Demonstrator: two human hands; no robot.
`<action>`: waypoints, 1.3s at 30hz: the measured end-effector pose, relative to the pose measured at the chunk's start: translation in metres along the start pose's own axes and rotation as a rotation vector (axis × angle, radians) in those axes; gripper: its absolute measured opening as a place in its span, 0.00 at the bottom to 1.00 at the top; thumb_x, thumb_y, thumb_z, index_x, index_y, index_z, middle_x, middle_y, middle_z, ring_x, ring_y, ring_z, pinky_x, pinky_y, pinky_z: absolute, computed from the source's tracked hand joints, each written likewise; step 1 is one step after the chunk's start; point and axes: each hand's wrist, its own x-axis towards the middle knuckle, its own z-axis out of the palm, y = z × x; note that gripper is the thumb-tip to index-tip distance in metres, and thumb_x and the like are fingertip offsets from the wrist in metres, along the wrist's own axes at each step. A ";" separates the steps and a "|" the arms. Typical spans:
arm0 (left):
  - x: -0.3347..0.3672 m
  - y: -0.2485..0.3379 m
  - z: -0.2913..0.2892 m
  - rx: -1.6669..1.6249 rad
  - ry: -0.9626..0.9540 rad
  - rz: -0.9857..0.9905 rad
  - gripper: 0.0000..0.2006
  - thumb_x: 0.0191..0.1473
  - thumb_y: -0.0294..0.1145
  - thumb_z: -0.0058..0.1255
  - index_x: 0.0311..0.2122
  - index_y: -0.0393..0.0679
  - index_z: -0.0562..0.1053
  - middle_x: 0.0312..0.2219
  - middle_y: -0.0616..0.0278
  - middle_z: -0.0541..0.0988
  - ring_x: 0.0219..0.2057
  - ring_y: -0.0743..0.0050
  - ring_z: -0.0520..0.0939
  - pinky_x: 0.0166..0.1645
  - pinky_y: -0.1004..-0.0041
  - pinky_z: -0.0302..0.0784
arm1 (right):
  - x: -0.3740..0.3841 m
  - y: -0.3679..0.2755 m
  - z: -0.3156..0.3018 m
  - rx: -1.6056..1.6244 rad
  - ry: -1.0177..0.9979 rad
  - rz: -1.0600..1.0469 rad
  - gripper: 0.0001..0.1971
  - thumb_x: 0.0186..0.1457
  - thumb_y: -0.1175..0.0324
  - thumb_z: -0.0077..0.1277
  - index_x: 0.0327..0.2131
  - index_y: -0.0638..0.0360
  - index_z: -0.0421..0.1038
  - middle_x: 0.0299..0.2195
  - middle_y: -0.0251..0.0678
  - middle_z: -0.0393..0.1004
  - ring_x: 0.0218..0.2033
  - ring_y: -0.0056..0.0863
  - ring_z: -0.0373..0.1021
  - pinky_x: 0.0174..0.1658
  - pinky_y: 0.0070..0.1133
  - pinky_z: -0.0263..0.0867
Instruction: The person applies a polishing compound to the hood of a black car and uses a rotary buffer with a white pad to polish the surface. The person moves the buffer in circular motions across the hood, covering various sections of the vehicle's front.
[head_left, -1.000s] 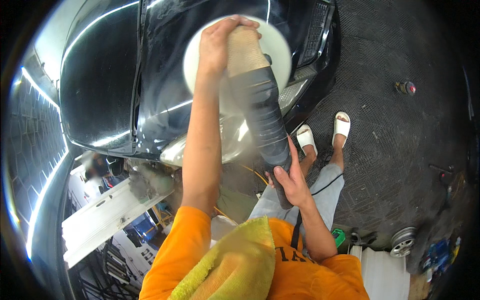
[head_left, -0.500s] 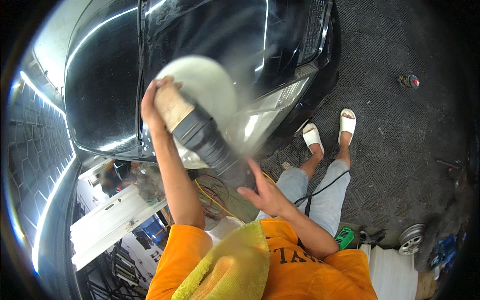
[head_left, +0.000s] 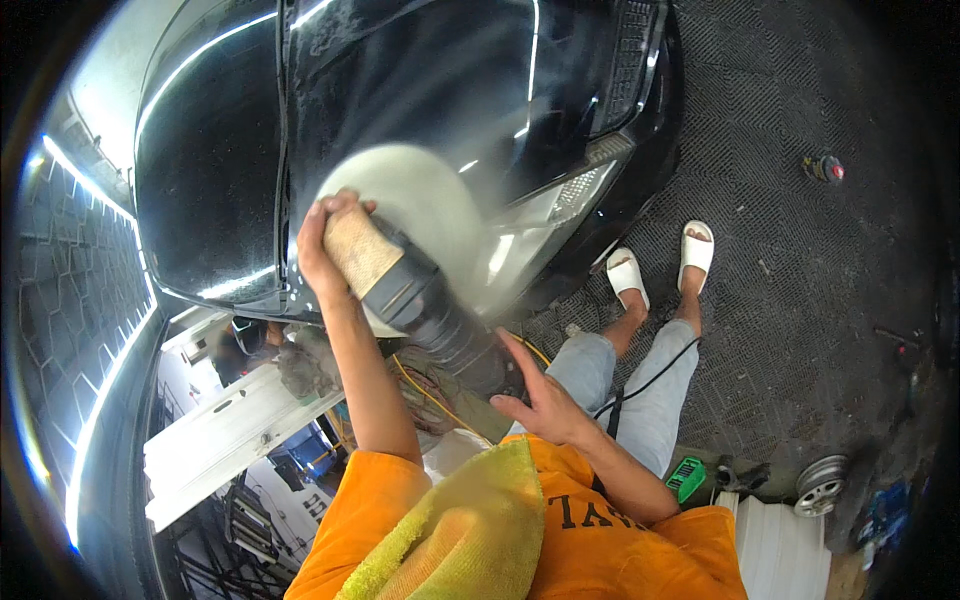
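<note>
Both my hands are on a black car polisher (head_left: 440, 318) with a tan cover over its head. My left hand (head_left: 325, 250) wraps round that covered head. At the rear end of the body, my right hand (head_left: 548, 405) closes round the grip, its thumb on the near side. A wide white polishing pad (head_left: 425, 190), smeared as if spinning, lies under the head against the glossy black car (head_left: 430, 70). Pale haze marks the paint beside the pad. The headlight (head_left: 545, 222) is just right of it. Part of the pad is hidden by the polisher and my left hand.
A black cord (head_left: 655, 372) crosses my legs. A yellow towel (head_left: 450, 540) hangs over my orange shirt. White panels (head_left: 240, 430) stand at the lower left. A small can (head_left: 825, 170) is on the dark matting at right; a wheel rim (head_left: 822, 487) sits lower right.
The polisher and pad have shifted slightly right and nearer to me, with both hands still on it.
</note>
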 end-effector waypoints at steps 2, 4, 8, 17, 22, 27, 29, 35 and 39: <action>0.015 -0.010 0.050 0.103 -0.019 -0.093 0.18 0.60 0.37 0.43 0.39 0.29 0.74 0.36 0.47 0.80 0.36 0.57 0.82 0.44 0.67 0.77 | -0.007 0.010 -0.017 -0.087 0.106 -0.110 0.44 0.56 0.66 0.53 0.68 0.60 0.35 0.66 0.54 0.47 0.65 0.45 0.53 0.65 0.30 0.50; 0.030 -0.018 0.095 0.281 -0.200 -0.004 0.17 0.61 0.37 0.40 0.41 0.31 0.73 0.38 0.48 0.80 0.37 0.56 0.83 0.43 0.67 0.79 | -0.015 0.008 -0.034 -0.194 0.189 -0.195 0.43 0.57 0.70 0.51 0.69 0.59 0.34 0.66 0.49 0.48 0.56 0.41 0.64 0.59 0.29 0.60; 0.042 -0.035 0.180 0.305 -0.400 -0.101 0.16 0.61 0.34 0.41 0.38 0.31 0.76 0.36 0.48 0.81 0.35 0.59 0.84 0.41 0.70 0.79 | -0.026 0.010 -0.051 0.424 0.229 -0.032 0.42 0.58 0.74 0.48 0.69 0.58 0.32 0.63 0.44 0.54 0.40 0.26 0.66 0.43 0.21 0.65; 0.052 -0.035 0.188 0.343 -0.408 -0.064 0.16 0.62 0.35 0.41 0.37 0.31 0.75 0.36 0.48 0.81 0.35 0.60 0.84 0.40 0.70 0.79 | -0.018 0.012 -0.055 0.468 0.218 -0.109 0.41 0.61 0.71 0.46 0.69 0.53 0.29 0.45 0.44 0.68 0.29 0.24 0.67 0.34 0.22 0.68; 0.036 -0.013 0.116 0.193 -0.263 -0.047 0.14 0.62 0.35 0.39 0.37 0.33 0.73 0.37 0.48 0.79 0.38 0.54 0.82 0.48 0.65 0.76 | -0.010 0.009 -0.032 0.110 0.164 -0.090 0.43 0.59 0.68 0.51 0.69 0.56 0.33 0.58 0.48 0.58 0.40 0.29 0.66 0.45 0.23 0.64; 0.013 -0.002 -0.001 -0.024 0.011 -0.024 0.16 0.60 0.37 0.43 0.39 0.32 0.73 0.37 0.49 0.79 0.38 0.53 0.82 0.46 0.63 0.77 | 0.006 -0.002 0.006 -0.029 0.041 -0.034 0.44 0.57 0.62 0.54 0.68 0.56 0.36 0.62 0.58 0.56 0.61 0.49 0.60 0.62 0.32 0.56; 0.000 0.008 -0.030 -0.094 0.075 0.009 0.12 0.62 0.38 0.41 0.34 0.40 0.71 0.33 0.54 0.77 0.36 0.54 0.80 0.46 0.62 0.75 | 0.013 -0.015 0.016 -0.035 -0.063 0.065 0.44 0.57 0.63 0.54 0.68 0.59 0.36 0.63 0.60 0.53 0.61 0.51 0.59 0.63 0.31 0.54; 0.003 0.022 -0.080 -0.217 0.120 -0.018 0.11 0.63 0.37 0.40 0.34 0.43 0.71 0.35 0.55 0.77 0.36 0.55 0.80 0.43 0.64 0.78 | 0.038 -0.019 0.039 -0.122 -0.080 0.001 0.43 0.58 0.57 0.50 0.68 0.61 0.36 0.62 0.62 0.55 0.62 0.55 0.57 0.63 0.32 0.55; 0.040 0.020 -0.054 -0.199 0.100 0.014 0.10 0.62 0.36 0.42 0.35 0.41 0.71 0.34 0.54 0.77 0.38 0.55 0.81 0.48 0.63 0.77 | 0.044 -0.029 0.027 -0.145 0.021 -0.062 0.42 0.60 0.56 0.48 0.68 0.58 0.36 0.59 0.62 0.59 0.58 0.59 0.60 0.60 0.36 0.58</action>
